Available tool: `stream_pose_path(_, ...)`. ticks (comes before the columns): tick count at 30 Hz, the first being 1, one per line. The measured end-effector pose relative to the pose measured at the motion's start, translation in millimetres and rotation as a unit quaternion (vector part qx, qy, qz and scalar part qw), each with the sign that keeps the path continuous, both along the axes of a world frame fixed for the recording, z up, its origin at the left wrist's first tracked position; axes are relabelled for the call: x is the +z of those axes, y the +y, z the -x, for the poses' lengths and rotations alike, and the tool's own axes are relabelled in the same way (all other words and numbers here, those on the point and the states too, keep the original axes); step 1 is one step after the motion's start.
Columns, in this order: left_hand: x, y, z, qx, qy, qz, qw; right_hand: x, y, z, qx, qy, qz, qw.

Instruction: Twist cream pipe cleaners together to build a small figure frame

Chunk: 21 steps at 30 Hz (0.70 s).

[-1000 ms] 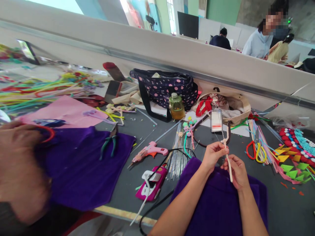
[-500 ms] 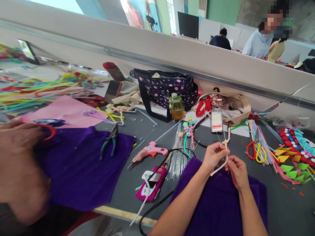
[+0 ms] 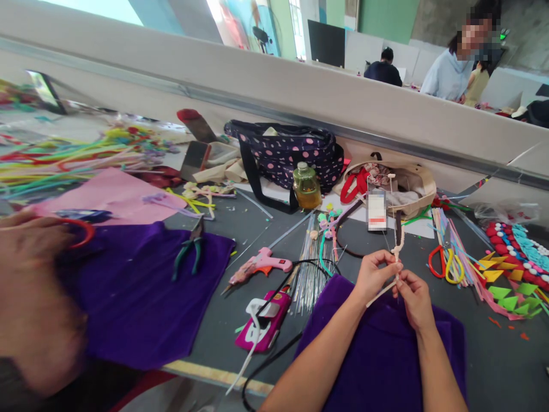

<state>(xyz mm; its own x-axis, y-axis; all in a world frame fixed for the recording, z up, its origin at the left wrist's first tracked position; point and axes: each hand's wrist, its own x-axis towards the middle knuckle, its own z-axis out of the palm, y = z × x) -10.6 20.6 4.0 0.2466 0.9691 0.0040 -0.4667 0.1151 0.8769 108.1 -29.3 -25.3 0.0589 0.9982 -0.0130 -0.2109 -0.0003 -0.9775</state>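
Observation:
My left hand (image 3: 378, 276) pinches a cream pipe cleaner (image 3: 398, 250) between thumb and fingertips. Just below and to the right, my right hand (image 3: 412, 293) is closed on the same piece, its fingertips almost touching those of the left. The pipe cleaner winds around a thin stem; one loose end slants down to the left under my left hand. Thin wires rise from the piece, one with a small cream tip. Both hands are above a purple cloth (image 3: 369, 360). How the strand is wound between the fingertips is hidden.
Left of my arms lie a pink glue gun (image 3: 261, 263), a magenta pouch (image 3: 265, 323) and a black cord. Scissors (image 3: 446, 264) and pipe cleaners lie to the right. A bottle (image 3: 306, 186) stands by a patterned bag (image 3: 285, 151). Another person's hand (image 3: 36, 286) is at far left, near pliers (image 3: 190, 249).
The upper part of the piece has turned slightly, and its cream-tipped wire has swung to the right. Both hands keep their grip in nearly the same place.

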Motion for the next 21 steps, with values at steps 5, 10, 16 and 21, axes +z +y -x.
stream_pose_path(5,1.6,1.0,6.1,-0.125,-0.050,0.039,0.990,2.2,-1.9,5.2,0.034,0.115,0.024,0.992)
stream_pose_path(10,0.2,1.8,8.3,-0.132,-0.059,0.056,0.988,6.0,-2.8,8.0,0.043,0.116,0.034,0.992)
stream_pose_path(16,2.3,2.9,5.8,-0.074,-0.069,0.052,0.994,3.0,-0.7,6.1,0.017,0.063,0.016,0.998)
stream_pose_path(21,4.5,0.1,4.1,-0.056,-0.054,0.049,0.996,-3.3,0.3,1.2,0.010,0.000,-0.007,1.000)
